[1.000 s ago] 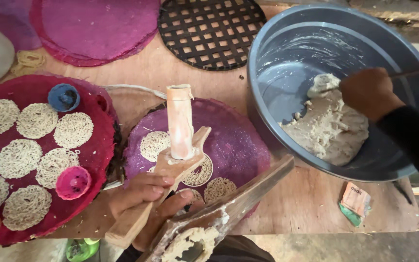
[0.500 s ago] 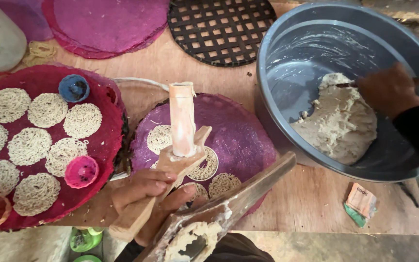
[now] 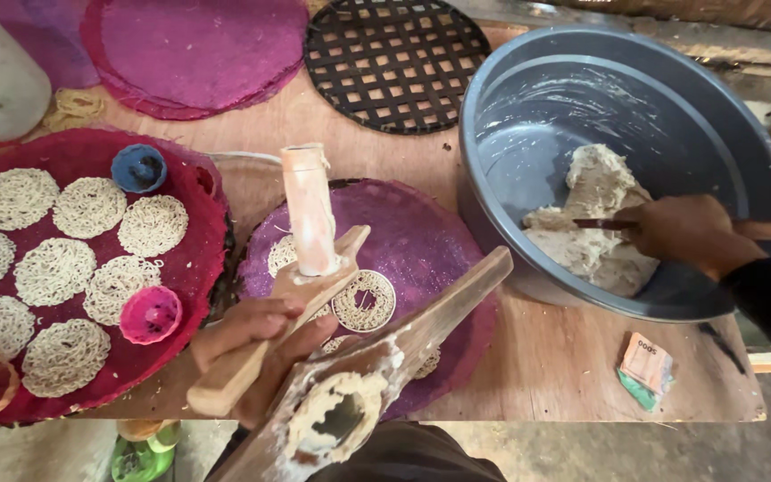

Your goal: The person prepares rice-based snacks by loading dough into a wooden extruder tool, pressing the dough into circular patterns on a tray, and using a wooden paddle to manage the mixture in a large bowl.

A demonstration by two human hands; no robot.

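Wooden table (image 3: pixel 528 375), dough (image 3: pixel 595 223), right hand (image 3: pixel 684 234)

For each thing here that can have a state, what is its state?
Grey round basin: partly filled with dough.
Pale dough lump: being cut by the right hand.
Wooden noodle press: opened, gripped by the left hand.
Purple woven mat: partly covered with noodle rounds.
Pink small cup: upright.
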